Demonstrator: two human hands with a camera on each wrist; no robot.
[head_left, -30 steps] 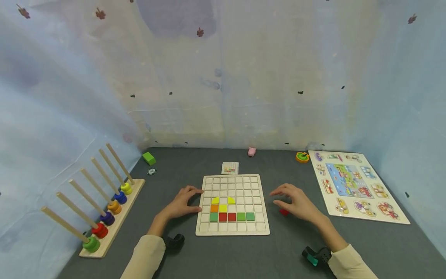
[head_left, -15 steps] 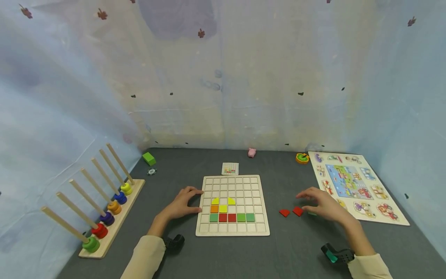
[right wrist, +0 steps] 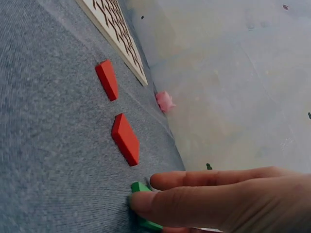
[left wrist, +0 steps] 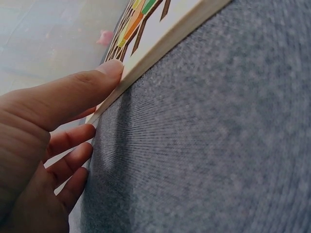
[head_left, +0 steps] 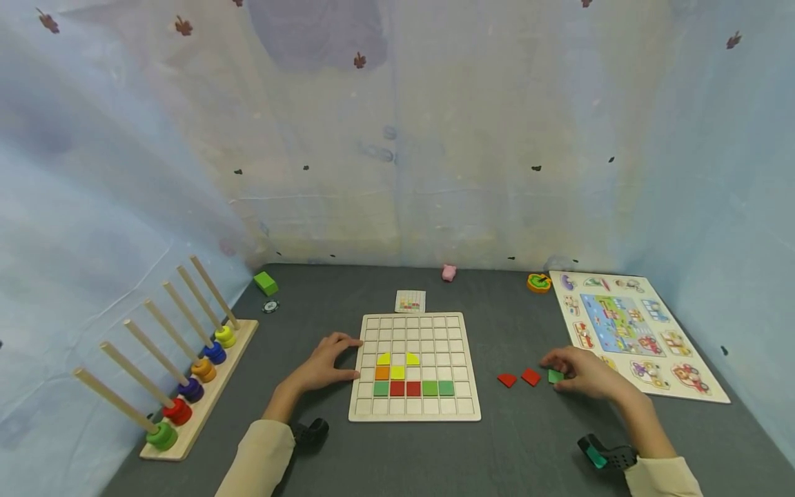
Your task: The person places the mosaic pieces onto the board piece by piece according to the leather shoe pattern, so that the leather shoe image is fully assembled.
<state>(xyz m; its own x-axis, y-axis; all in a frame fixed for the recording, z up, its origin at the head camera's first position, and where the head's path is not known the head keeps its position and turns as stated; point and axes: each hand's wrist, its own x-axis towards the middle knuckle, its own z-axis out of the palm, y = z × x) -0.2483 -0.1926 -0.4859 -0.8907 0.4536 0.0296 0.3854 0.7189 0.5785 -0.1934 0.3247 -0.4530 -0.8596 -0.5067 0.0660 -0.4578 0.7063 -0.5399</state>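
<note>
A wooden grid board (head_left: 435, 409) lies in the middle, with yellow, orange, green and red pieces set in some of its squares. My left hand (head_left: 323, 362) rests at the board's left edge, thumb and index finger touching the rim; the left wrist view shows the thumb tip (left wrist: 112, 69) on that rim. On the right, my right hand (head_left: 586, 375) pinches a green square tile (head_left: 555, 376) low over the table. The thumb covers part of this tile in the right wrist view. Left of it lie a red square tile (head_left: 531, 377) and a red rounded-corner piece (head_left: 506, 379).
Behind the board lies a small pattern card (head_left: 410, 301). A peg stacker (head_left: 205, 407) with coloured rings stands left, near a green block (head_left: 266, 282) and a round chip (head_left: 270, 305). A pink pig (head_left: 448, 273) and an orange-green toy (head_left: 538, 281) sit behind; a picture puzzle (head_left: 646, 338) lies right.
My right hand has moved right from beside the board, past the red pieces, and its fingers have closed on the green tile. The left hand has stayed at the board's edge.
</note>
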